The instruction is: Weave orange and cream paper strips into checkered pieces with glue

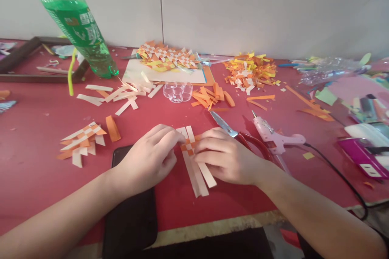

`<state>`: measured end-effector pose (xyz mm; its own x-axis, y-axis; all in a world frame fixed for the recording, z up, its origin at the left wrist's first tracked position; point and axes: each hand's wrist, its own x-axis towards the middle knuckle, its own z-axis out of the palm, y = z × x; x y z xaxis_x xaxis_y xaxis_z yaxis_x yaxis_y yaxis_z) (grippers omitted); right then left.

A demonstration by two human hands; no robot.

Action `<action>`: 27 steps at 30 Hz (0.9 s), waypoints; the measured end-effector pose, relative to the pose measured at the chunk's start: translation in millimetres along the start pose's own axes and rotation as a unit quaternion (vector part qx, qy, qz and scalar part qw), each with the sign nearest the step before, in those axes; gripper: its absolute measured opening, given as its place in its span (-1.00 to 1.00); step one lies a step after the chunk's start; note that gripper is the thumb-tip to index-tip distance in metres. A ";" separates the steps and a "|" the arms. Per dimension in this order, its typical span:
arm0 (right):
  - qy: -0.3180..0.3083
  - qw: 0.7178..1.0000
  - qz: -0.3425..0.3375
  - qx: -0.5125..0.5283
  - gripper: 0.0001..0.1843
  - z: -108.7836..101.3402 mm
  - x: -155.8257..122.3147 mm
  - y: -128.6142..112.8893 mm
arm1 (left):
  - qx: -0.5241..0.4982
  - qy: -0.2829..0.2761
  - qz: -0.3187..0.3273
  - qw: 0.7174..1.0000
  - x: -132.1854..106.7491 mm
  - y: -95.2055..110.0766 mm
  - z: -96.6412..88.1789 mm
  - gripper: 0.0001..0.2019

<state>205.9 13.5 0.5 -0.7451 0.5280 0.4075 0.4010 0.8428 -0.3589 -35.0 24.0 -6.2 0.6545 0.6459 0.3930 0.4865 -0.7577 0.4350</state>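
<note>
Cream and orange paper strips [191, 162] lie crossed over and under in a small weave on the red table, between my hands. My left hand [152, 153] has its fingers curled at the weave's upper left edge, thumb and forefinger closed on a strip end. Bent over the right side of the weave, my right hand [227, 153] grips the strips there; its fingertips partly hide the crossings. A finished-looking woven piece [85, 139] of the same strips rests at the left, beside a folded orange strip [113, 128].
Scissors [225, 124] and a pink glue gun [273, 135] with a black cord lie by my right hand. A black phone [130, 222] is under my left wrist. Loose cream strips [124, 93], orange strips [209, 95] and a green bottle [88, 36] stand farther back.
</note>
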 end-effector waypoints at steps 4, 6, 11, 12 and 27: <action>0.128 0.978 0.094 0.134 -0.79 -1.7 0.8 -6.7 | -0.106 -0.044 -0.024 0.993 -0.3 2.6 -3.4 -0.56; 0.172 0.943 0.188 0.213 -0.84 -2.5 1.1 -11.7 | -0.186 -0.054 -0.079 0.978 0.6 5.1 -4.8 -0.56; 0.183 0.858 0.277 0.392 -0.92 1.9 2.2 -13.0 | -0.433 0.007 -0.257 0.864 6.0 12.8 -5.3 -0.76; 0.184 0.848 0.270 0.417 -0.88 3.4 1.8 -10.7 | -0.464 0.021 -0.283 0.839 7.0 13.9 -5.2 -0.76; 0.122 0.886 0.371 0.250 -0.73 -1.3 -4.0 -15.9 | -0.466 0.033 -0.347 0.813 7.4 22.0 -3.3 -0.47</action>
<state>203.2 -1.9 5.6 -0.2132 0.9756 0.0524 0.4003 0.1361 -0.9062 -21.4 12.5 9.0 0.3608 0.9151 -0.1798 0.0559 0.1713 0.9836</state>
